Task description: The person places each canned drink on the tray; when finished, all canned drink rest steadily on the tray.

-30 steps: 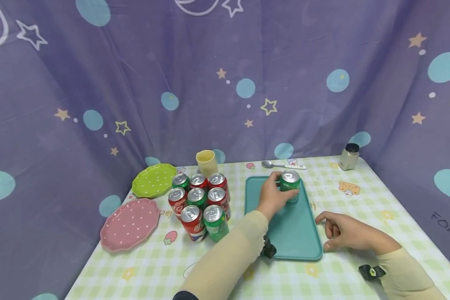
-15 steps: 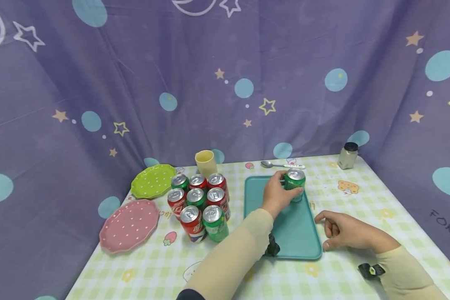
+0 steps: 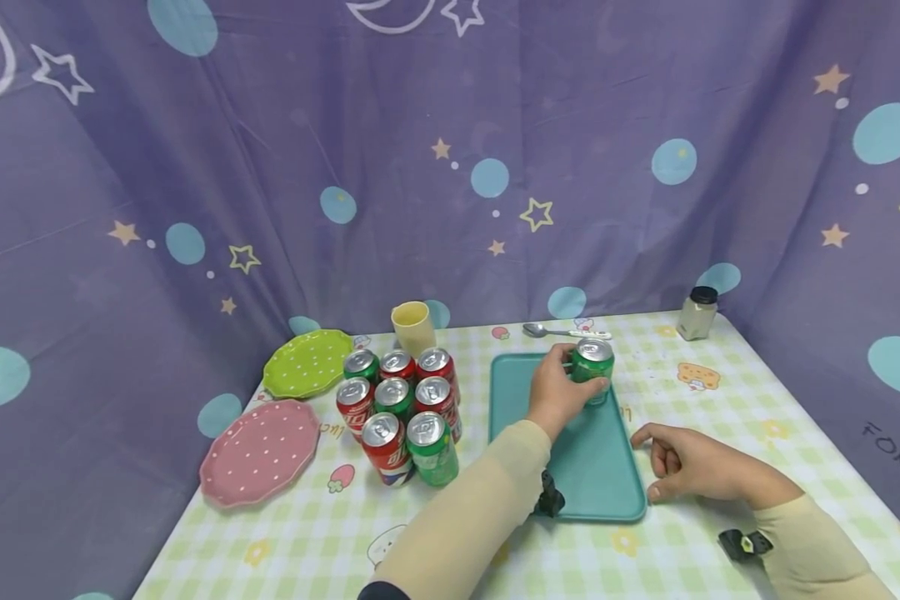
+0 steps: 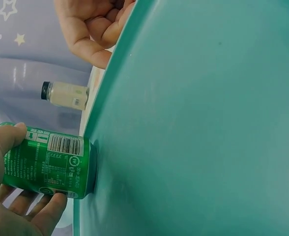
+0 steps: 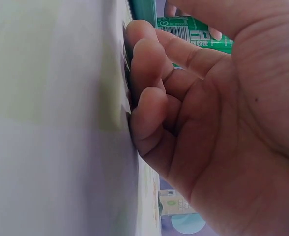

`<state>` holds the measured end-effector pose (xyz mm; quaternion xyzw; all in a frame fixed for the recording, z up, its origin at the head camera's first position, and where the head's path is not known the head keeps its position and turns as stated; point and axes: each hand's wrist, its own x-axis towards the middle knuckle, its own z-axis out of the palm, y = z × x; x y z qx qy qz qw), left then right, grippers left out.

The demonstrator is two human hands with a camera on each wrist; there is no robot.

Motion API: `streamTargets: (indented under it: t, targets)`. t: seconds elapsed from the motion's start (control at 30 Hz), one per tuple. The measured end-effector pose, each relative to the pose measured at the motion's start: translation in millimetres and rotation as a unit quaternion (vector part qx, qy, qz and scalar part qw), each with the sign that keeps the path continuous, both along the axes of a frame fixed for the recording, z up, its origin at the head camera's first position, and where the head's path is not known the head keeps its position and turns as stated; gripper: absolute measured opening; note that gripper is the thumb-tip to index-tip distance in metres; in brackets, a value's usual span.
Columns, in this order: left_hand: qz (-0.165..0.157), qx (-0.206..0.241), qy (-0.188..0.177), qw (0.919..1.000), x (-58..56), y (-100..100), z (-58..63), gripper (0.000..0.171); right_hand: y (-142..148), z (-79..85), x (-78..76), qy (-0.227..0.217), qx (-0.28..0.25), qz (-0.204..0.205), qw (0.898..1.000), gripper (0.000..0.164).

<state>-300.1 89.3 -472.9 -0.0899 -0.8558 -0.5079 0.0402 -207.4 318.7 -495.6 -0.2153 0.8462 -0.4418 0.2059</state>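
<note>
My left hand (image 3: 558,388) grips a green soda can (image 3: 595,367) by its side, fingers and thumb curled round it. The can stands upright at the far right corner of the teal tray (image 3: 596,475). In the left wrist view, the base of the can (image 4: 61,162) meets the tray surface, or nearly so. My right hand (image 3: 693,462) rests on the tablecloth just right of the tray, its fingers loosely curled with nothing in them. In the right wrist view, its curled fingertips (image 5: 149,105) lie against the cloth.
Left of the tray stand several red and green cans (image 3: 393,396) in a tight group. A pink plate (image 3: 262,454) and a green plate (image 3: 309,363) lie farther left. A yellow cup (image 3: 414,327), a spoon (image 3: 566,332) and a black-lidded jar (image 3: 697,314) line the back.
My left hand has moved the green can a little to the right, to the tray's far right corner, and then almost stopped. The right hand has stayed in place.
</note>
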Motion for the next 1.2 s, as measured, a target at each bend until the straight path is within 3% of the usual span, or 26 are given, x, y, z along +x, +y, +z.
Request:
streamTargets:
  t: [0.37, 0.6, 0.77, 1.0, 1.2]
  targets:
    - [-0.022, -0.013, -0.014, 0.9996, 0.6, -6.6, 1.5, 0.078, -1.1, 1.5, -0.7, 0.005, 0.01, -0.002, 1.0, 0.065]
    - [-0.052, 0.017, -0.017, 0.9984, 20.3, -29.0, 11.9, 0.078, -0.3, -0.9, 0.9, 0.007, 0.011, 0.004, 1.0, 0.065]
    - [-0.085, 0.056, 0.018, 0.9946, 39.0, -51.5, 25.3, 0.071, -0.4, 0.1, 0.8, 0.007, 0.005, 0.006, 1.0, 0.066]
    - [-0.141, 0.062, 0.108, 0.9821, 74.7, -90.1, 44.8, 0.066, 0.1, -0.9, 0.6, 0.01, -0.001, 0.008, 1.0, 0.065]
    - [-0.148, 0.076, 0.193, 0.967, 102.2, -129.5, 59.8, 0.061, -0.2, -0.8, 0.9, 0.008, -0.007, 0.01, 1.0, 0.065]
